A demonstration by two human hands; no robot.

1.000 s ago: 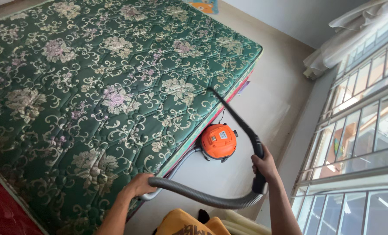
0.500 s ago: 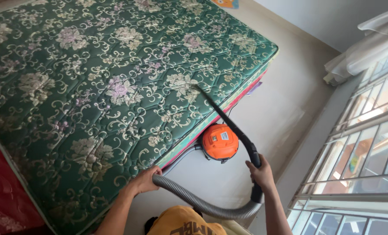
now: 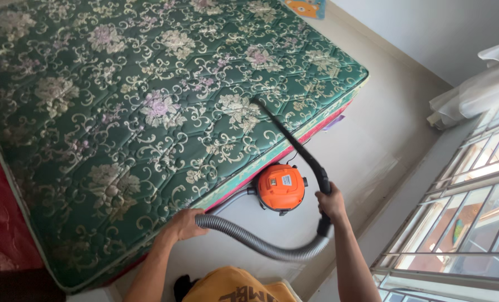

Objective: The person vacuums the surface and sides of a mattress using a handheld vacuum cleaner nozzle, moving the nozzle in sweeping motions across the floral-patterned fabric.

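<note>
R hand (image 3: 330, 204) gripping vac wand (image 3: 294, 142); L hand (image 3: 185, 225) clasps hose (image 3: 249, 241) nr mattress (image 3: 149, 112).

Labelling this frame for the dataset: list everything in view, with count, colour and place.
mattress: 1, green with pale floral quilting, fills the left and centre
red bedding: 1, red, left edge beside the mattress
vacuum canister: 1, orange and black, on the floor at the mattress's near edge
wand: 1, black, tip on the mattress top
hose: 1, grey ribbed, curves between the two hands
floor: pale, right of the mattress
window grille: 1, grey, right side
curtain: 1, white, upper right
left hand: holds the hose
right hand: grips the wand's handle
</note>
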